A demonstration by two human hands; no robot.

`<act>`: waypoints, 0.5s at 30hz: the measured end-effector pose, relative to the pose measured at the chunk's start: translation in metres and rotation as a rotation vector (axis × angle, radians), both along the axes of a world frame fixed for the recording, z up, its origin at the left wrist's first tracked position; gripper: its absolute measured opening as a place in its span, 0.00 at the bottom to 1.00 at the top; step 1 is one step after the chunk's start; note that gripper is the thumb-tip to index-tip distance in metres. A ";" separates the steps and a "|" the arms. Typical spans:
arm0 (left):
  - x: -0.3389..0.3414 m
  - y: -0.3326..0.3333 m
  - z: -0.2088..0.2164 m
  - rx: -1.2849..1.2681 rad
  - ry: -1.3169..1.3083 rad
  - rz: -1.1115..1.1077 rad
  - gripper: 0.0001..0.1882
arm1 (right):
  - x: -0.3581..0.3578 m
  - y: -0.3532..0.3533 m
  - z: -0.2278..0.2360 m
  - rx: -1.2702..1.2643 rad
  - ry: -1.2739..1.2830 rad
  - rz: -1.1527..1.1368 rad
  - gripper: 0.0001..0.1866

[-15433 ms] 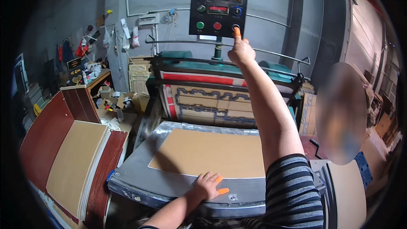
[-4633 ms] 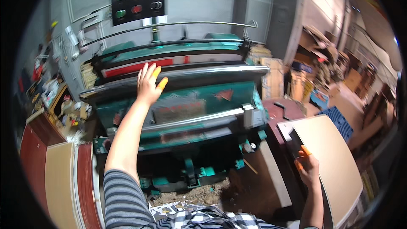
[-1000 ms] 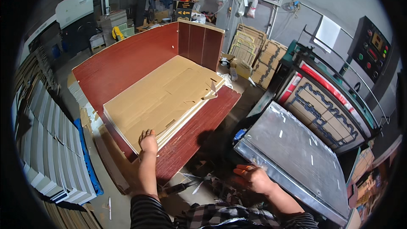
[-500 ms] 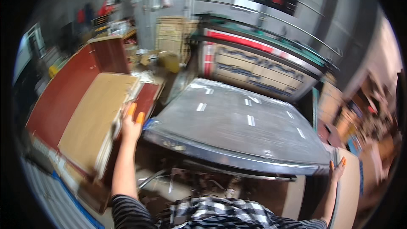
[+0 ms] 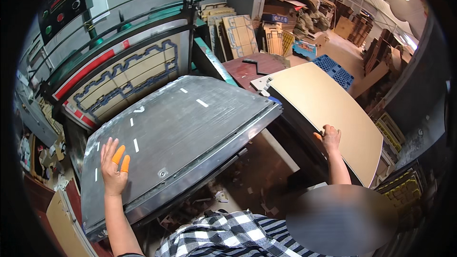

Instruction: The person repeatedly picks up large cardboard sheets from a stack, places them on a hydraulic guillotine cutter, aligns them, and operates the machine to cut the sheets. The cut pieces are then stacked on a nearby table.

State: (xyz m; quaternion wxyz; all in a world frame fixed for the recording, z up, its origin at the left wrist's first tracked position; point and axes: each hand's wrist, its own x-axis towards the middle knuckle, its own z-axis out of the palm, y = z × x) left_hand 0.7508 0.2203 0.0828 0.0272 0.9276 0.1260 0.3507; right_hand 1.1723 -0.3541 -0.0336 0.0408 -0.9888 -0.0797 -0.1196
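Observation:
My left hand (image 5: 115, 171) hovers over the left part of a dark grey flat press plate (image 5: 190, 123), fingers stretched apart, with orange finger covers on the thumb and one finger. Nothing is in it. At the right, my right hand (image 5: 330, 140) is at the near edge of a tan cardboard sheet (image 5: 328, 100) on top of a stack. Its fingers are slightly bent and its orange-covered thumb stands apart near the sheet's edge. Short white strips lie on the plate. Behind the plate stands the press's upright face with a cutting die board (image 5: 128, 78).
A control panel (image 5: 59, 7) with buttons is at the upper left. Several die boards (image 5: 240, 35) lean behind a dark red board (image 5: 257, 69). A blue plastic pallet (image 5: 333, 71) lies beyond the stack. Tan sheets (image 5: 66, 223) stand at lower left. A blurred patch covers the lower right.
The view has swung to the right, bringing the cardboard stack closer to the middle. My right hand has come over the stack's near edge; my left hand is now above the plate.

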 end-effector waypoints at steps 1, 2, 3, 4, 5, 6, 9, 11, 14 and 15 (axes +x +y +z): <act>0.005 -0.003 -0.003 -0.016 -0.010 -0.010 0.14 | -0.008 0.009 0.017 -0.013 -0.029 -0.007 0.39; 0.009 -0.006 -0.004 -0.032 -0.018 -0.013 0.14 | -0.007 0.018 0.024 -0.087 -0.013 -0.047 0.42; 0.013 -0.007 -0.005 -0.046 -0.024 -0.024 0.14 | -0.009 0.024 0.029 -0.159 0.005 -0.093 0.44; 0.016 -0.008 -0.007 -0.070 -0.015 -0.030 0.14 | -0.008 0.027 0.032 -0.231 0.024 -0.136 0.47; 0.021 -0.009 -0.007 -0.092 -0.014 -0.043 0.14 | 0.012 0.008 0.013 -0.227 0.145 -0.114 0.50; 0.025 -0.009 -0.008 -0.114 -0.010 -0.051 0.14 | 0.032 -0.006 0.000 -0.229 0.028 -0.063 0.39; 0.020 -0.007 -0.012 -0.141 0.001 -0.037 0.14 | 0.065 -0.011 0.024 -0.187 0.170 0.026 0.21; 0.013 -0.004 -0.017 -0.171 -0.011 -0.030 0.14 | 0.074 -0.014 0.062 -0.118 0.062 0.097 0.12; -0.012 -0.003 -0.022 -0.206 -0.030 0.042 0.13 | 0.068 0.038 0.147 -0.052 -0.366 0.210 0.08; -0.017 -0.002 -0.023 -0.211 -0.042 0.054 0.13 | 0.063 0.050 0.175 -0.112 -0.498 0.248 0.09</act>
